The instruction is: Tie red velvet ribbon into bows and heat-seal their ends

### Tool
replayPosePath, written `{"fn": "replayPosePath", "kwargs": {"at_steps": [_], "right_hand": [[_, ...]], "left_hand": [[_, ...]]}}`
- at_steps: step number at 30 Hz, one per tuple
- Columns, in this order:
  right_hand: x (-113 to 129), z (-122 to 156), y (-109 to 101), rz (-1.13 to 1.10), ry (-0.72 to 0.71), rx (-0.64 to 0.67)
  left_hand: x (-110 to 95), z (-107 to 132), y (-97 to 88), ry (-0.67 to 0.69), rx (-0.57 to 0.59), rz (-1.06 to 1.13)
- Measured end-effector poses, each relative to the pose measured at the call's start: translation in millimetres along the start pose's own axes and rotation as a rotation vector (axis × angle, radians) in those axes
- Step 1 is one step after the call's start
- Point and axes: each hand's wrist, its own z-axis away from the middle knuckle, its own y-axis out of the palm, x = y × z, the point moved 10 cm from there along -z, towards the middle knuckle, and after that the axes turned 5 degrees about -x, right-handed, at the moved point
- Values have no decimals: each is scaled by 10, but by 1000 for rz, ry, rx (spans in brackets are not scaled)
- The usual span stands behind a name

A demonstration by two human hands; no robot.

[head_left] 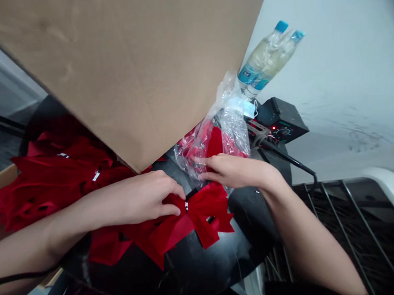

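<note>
On the round black table lies a red ribbon bow with forked tails and a silver tie at its centre. My left hand has its thumb and index finger closed on this bow, just left of the tie. A clear plastic bag with red pieces inside stands behind it. My right hand reaches into the mouth of the bag, its thumb and fingers stretched out and apart; the fingertips are partly covered by plastic. To the left, under my left forearm, spreads a heap of red bows with silver ties.
A large cardboard sheet or box side hangs over the table's back left. Two bottles with blue caps, a blue face mask and a black control box with a red light stand behind. A metal rack is at right.
</note>
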Motion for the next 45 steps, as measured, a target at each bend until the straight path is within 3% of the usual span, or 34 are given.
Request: {"fn": "replayPosePath", "kwargs": {"at_steps": [2, 4, 6, 9, 13, 15, 18, 22, 28, 33, 38, 40, 42, 45], "right_hand": [[-30, 81, -165, -69, -8, -71], [-91, 263, -392, -116, 55, -258], [-126, 513, -548, -189, 152, -461], [28, 729, -467, -528, 140, -575], [305, 768, -339, -696, 41, -681], [326, 799, -332, -751, 23, -782], [301, 877, -341, -838, -42, -936], [375, 981, -388, -620, -150, -1115], [437, 983, -399, -557, -159, -1224], [466, 1018, -432, -554, -150, -1319], [486, 1016, -407, -530, -149, -1329], [441, 982, -386, -602, -104, -1268], [399, 894, -359, -674, -29, -1117], [449, 813, -405, -546, 35, -898]], "left_hand": [[22, 5, 1, 1, -10, 4], [18, -1, -37, 13, -60, 23], [-14, -3, -172, 28, -203, 115], [-1, 51, -397, 3, -457, 451], [-10, 41, -275, -57, -381, 869], [-11, 61, -291, -54, -411, 982], [4, 117, -419, -11, -544, 1015], [-80, 151, -523, 114, -613, 877], [-73, 287, -644, 182, -834, 696], [-41, 285, -609, 144, -832, 726], [-42, 364, -680, 115, -936, 637], [-49, 383, -701, 94, -943, 572], [-65, 394, -718, 76, -930, 490], [-128, 416, -752, 103, -918, 381]]}}
